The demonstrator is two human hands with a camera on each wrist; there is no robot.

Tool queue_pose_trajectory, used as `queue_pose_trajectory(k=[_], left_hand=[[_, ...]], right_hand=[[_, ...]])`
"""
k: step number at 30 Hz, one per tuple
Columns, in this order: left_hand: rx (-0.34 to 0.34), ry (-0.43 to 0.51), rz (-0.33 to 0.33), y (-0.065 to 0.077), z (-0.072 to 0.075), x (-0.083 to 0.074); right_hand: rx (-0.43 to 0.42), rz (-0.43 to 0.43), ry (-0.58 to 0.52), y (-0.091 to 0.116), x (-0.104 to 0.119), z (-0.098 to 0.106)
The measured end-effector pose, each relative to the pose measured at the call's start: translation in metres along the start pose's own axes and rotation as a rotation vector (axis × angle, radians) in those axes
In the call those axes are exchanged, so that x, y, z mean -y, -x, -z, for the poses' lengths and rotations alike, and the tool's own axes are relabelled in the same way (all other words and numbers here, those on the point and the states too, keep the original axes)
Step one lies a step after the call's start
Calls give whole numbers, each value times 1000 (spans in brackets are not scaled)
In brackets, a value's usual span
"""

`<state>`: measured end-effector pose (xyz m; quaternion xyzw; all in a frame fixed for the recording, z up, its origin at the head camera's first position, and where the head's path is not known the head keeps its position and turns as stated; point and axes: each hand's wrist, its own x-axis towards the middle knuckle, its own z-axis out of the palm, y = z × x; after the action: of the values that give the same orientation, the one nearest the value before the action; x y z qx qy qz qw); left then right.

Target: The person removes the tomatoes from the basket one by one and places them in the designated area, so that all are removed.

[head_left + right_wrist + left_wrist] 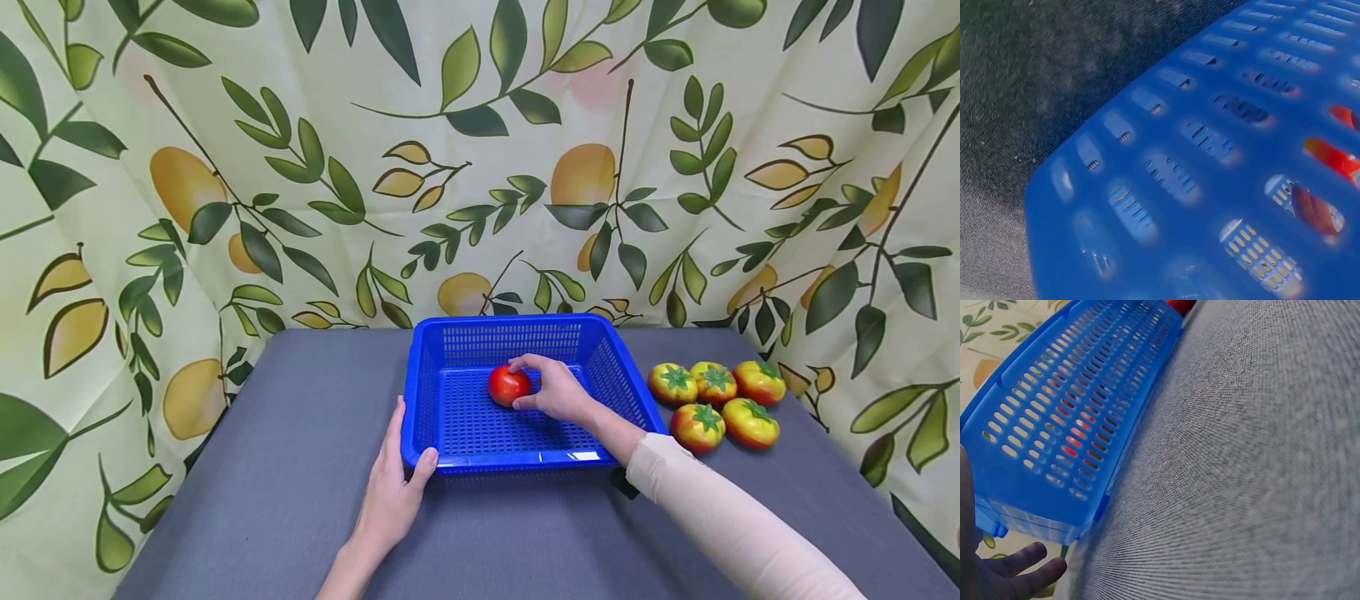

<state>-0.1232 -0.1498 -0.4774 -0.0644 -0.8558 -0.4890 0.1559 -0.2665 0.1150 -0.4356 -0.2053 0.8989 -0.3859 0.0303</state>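
A blue plastic basket [480,460] with slotted walls stands on the grey table. Inside it, my right hand [553,389] holds a shiny round red tomato [507,386] between thumb and fingertips, low over the basket floor. At the basket's front left corner is my left hand [393,479], its straight fingers along the outer left wall and its thumb at the front rim. Two extended fingers [1029,569] show past the basket's end in the left wrist view. Through the slots in the right wrist view, bits of the red tomato [1335,159] appear; the hand is mostly hidden there.
Several yellow-and-red tomatoes [697,428] with green star-shaped tops sit grouped on the table [315,392], right of the basket. A leaf-and-fruit patterned cloth [465,225] hangs behind and along both sides. A small black item [624,483] shows under the right wrist.
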Motion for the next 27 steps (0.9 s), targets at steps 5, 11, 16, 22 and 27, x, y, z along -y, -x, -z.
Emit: queue_pose_trajectory(k=[5,11,16,22,27], left_hand=[[5,-3,9,0,0,-1],[5,-11,24,1,0,-1],[7,-4,20,0,0,-1],[4,-8,5,0,0,0],[7,-12,-1,-1,0,1]], right_hand=[[1,6,-4,1,-1,-2],[49,58,28,2,1,-2],[68,71,19,4,4,-2],[91,64,22,6,7,0],[79,57,40,8,7,3]])
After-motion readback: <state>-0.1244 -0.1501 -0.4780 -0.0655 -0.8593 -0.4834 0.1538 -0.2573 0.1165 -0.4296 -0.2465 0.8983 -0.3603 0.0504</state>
